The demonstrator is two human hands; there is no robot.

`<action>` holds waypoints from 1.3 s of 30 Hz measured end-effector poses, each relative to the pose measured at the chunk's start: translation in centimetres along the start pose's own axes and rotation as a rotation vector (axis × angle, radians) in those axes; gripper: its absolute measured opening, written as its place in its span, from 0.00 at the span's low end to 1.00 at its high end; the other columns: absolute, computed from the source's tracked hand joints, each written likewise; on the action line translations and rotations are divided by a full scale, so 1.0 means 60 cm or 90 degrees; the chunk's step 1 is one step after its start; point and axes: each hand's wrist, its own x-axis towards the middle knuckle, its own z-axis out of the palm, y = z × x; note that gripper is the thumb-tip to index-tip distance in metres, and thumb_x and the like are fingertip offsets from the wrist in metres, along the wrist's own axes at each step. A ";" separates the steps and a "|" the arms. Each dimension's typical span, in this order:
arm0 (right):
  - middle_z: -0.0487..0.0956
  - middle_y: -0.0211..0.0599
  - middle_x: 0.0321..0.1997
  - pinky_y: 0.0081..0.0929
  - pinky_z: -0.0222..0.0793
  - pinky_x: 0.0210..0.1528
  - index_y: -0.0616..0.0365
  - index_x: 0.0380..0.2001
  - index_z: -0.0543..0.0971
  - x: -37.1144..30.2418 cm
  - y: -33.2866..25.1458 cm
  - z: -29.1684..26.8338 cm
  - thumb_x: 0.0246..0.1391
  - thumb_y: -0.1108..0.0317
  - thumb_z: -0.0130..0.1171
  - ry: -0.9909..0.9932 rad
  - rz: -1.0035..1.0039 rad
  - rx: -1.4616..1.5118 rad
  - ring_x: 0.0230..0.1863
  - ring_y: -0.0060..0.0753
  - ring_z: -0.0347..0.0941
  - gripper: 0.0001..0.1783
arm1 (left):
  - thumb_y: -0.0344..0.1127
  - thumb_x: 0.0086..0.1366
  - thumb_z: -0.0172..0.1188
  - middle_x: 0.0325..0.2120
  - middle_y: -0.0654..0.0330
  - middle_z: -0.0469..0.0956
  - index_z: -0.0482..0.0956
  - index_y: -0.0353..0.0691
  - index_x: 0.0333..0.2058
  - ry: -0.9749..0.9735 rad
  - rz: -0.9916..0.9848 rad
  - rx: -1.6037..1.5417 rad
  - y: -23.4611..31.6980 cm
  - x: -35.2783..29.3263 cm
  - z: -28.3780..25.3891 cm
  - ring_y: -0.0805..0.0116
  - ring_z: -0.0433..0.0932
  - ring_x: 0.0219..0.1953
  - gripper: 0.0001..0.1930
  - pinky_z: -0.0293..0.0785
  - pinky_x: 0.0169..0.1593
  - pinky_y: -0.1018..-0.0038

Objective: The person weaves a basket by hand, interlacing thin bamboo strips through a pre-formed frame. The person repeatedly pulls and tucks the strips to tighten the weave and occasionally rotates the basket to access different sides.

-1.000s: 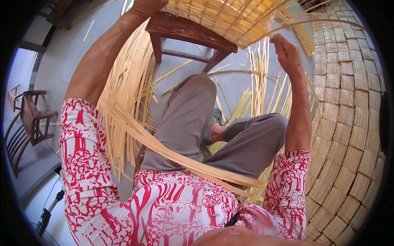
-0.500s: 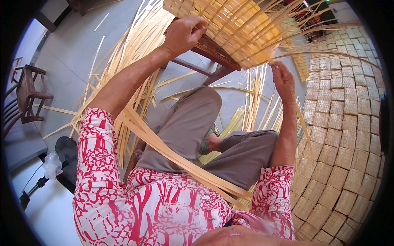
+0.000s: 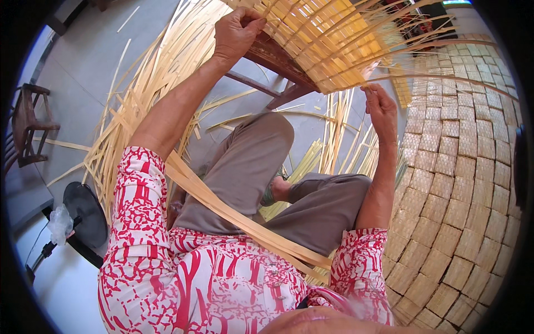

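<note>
One woven panel (image 3: 334, 55) is pinched at its edges by left hand (image 3: 236, 34) and right hand (image 3: 381, 108), strip-weaving seemingly the step, steady tension called for next.

The left hand (image 3: 238, 36) has come down and in. One second ago it was partly cut off at the top of the view; now all of it shows, and its fingers (image 3: 255, 23) are closer to the near corner of the woven sheet (image 3: 317, 42). More of the sheet's long loose strips (image 3: 445, 42) can be seen. A round black thing (image 3: 85, 207) and a clear plastic bag (image 3: 59, 224) have come into view at the lower left.
</note>
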 end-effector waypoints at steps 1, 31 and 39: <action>0.66 0.18 0.18 0.17 0.56 0.24 0.57 0.41 0.83 -0.003 -0.003 -0.002 0.67 0.66 0.57 0.000 0.015 -0.006 0.21 0.11 0.59 0.09 | 0.33 0.64 0.67 0.29 0.63 0.85 0.84 0.36 0.37 -0.004 -0.031 -0.050 -0.001 -0.004 0.001 0.78 0.82 0.30 0.07 0.79 0.37 0.80; 0.66 0.16 0.19 0.14 0.53 0.23 0.56 0.42 0.83 0.000 0.003 -0.011 0.66 0.68 0.58 -0.003 0.056 0.057 0.21 0.09 0.57 0.08 | 0.45 0.68 0.62 0.29 0.63 0.83 0.85 0.36 0.37 -0.109 -0.224 -0.048 0.066 0.027 0.039 0.78 0.81 0.29 0.15 0.80 0.34 0.80; 0.66 0.16 0.18 0.15 0.53 0.23 0.57 0.42 0.83 0.000 -0.007 -0.011 0.66 0.67 0.58 -0.012 0.047 0.040 0.20 0.09 0.57 0.08 | 0.46 0.72 0.58 0.33 0.64 0.83 0.85 0.37 0.43 -0.085 -0.078 -0.107 0.035 0.026 0.049 0.80 0.81 0.35 0.17 0.80 0.36 0.82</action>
